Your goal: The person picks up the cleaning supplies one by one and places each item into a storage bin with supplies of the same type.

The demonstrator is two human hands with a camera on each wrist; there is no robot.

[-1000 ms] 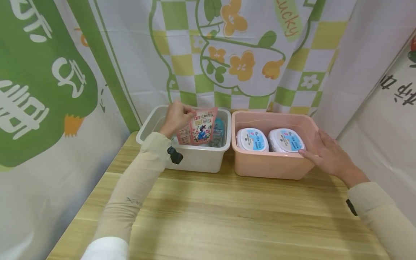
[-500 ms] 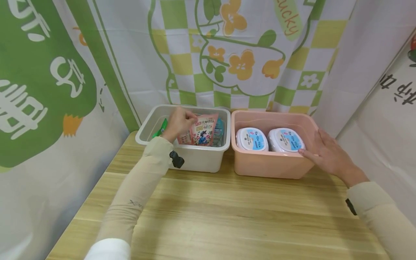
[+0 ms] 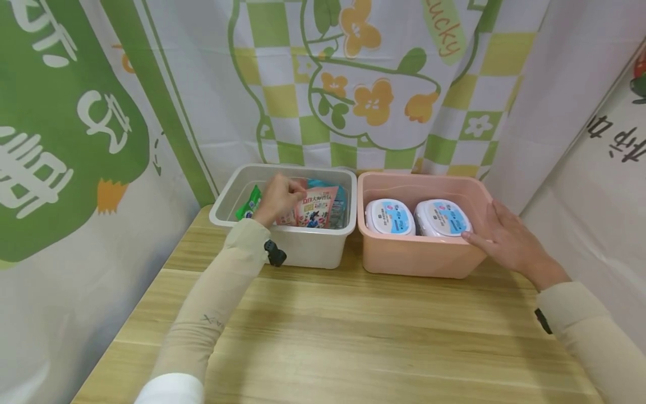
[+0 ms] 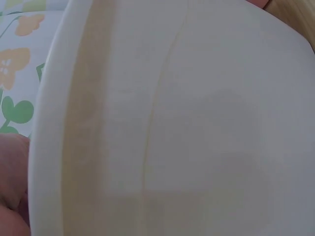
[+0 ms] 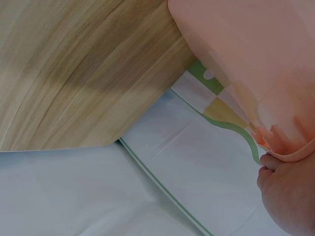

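My left hand (image 3: 279, 197) reaches into the white bin (image 3: 315, 251) and pinches the upper left corner of a pink printed pouch (image 3: 317, 206). The pouch stands upright among other packets. A green packet (image 3: 250, 203) lies left of the hand, and a blue one (image 3: 339, 203) is behind the pouch. My right hand (image 3: 517, 244) grips the right front corner of the pink bin (image 3: 424, 258), thumb over the front rim. Two white tubs with blue labels, a left tub (image 3: 390, 217) and a right tub (image 3: 444, 217), sit inside it. The left wrist view shows mostly the white bin's outer wall (image 4: 197, 128).
Both bins stand side by side on a wooden table (image 3: 353, 336), near its back edge. A printed curtain (image 3: 373, 84) hangs close behind them. White cloth (image 3: 605, 207) hangs at the right, and a green and white printed cloth (image 3: 65, 140) at the left.
The pink pouch has been lowered a little deeper into the white bin with my left hand. The green packet has come into view beside it. My right hand stays at the pink bin's corner.
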